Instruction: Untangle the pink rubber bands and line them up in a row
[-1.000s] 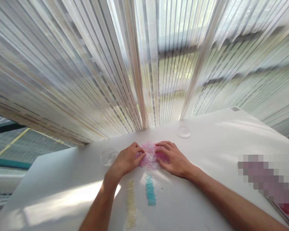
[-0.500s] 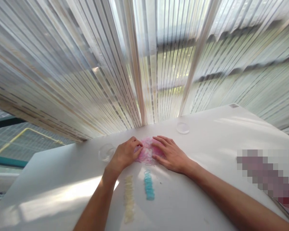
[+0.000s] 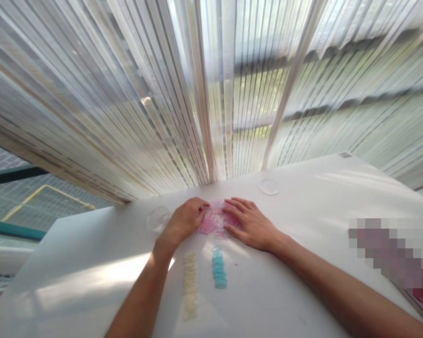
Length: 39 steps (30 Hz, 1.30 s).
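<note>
A loose pile of thin pink and whitish bands [image 3: 215, 223] lies on the white table [image 3: 289, 206] between my hands. At the pile's left edge is my left hand [image 3: 186, 218], its thumb and fingers curled together; what they pinch is too small to make out. My right hand [image 3: 252, 224] rests over the pile's right side with its fingers spread. Nearer to me, a row of blue bands [image 3: 219, 268] lies beside a longer row of pale yellow bands [image 3: 190, 287].
A clear round dish [image 3: 158, 219] sits left of my left hand, and a clear round lid [image 3: 269, 186] lies behind my right hand. Striped curtains [image 3: 211, 94] hang along the far table edge. A blurred-out shape [image 3: 391, 258] is at the right.
The fingers of my left hand have curled in more at the pile's left edge. My right hand has hardly moved. The whole view has shifted slightly.
</note>
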### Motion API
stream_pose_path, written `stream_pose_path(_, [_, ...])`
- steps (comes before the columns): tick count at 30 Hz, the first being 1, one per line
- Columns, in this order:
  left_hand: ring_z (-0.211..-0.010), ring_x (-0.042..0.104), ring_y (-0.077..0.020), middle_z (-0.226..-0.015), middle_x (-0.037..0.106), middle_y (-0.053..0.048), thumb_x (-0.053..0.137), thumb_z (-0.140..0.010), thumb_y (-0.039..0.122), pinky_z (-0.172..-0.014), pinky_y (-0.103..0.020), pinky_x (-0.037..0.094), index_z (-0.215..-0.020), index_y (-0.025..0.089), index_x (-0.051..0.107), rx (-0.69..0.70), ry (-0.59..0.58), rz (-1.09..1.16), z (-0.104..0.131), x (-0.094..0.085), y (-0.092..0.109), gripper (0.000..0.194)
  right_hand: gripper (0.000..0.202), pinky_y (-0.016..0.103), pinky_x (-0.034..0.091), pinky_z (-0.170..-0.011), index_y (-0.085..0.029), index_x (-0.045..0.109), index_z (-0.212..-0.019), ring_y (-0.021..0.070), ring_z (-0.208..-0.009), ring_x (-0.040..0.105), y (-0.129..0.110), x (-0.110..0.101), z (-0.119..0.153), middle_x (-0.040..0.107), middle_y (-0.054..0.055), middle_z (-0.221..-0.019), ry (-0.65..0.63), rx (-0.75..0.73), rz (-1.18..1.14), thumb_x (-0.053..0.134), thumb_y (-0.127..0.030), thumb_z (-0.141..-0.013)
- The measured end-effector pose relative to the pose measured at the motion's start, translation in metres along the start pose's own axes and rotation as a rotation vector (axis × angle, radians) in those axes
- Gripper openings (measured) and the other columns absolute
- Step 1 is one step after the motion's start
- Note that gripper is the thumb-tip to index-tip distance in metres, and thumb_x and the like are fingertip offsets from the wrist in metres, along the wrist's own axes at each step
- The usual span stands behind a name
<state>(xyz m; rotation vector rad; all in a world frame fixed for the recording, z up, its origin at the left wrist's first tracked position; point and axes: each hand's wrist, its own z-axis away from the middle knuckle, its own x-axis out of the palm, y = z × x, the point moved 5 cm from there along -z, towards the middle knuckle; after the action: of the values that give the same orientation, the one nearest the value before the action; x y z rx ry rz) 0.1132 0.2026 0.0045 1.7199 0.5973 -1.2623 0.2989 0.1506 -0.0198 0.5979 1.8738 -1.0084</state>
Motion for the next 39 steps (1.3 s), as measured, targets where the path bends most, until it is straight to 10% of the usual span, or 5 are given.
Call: stream_pose_path(39, [-0.1, 0.063, -0.0233, -0.102, 0.072, -0.005, 0.064, -0.087, 0.018, -0.087, -0.038, 0.046, -0.086, 0.019, 0.069, 0.056, 0.01, -0.14, -0.003, 0.003, 0.012, 0.005, 0.051, 0.052, 0.037, -0.111, -0.025, 0.053, -0.14, 0.0299, -0.136, 0.042, 0.0, -0.002, 0.0, 0.051, 0.012, -0.146, 0.057, -0.01, -0.047, 0.058, -0.049, -0.094])
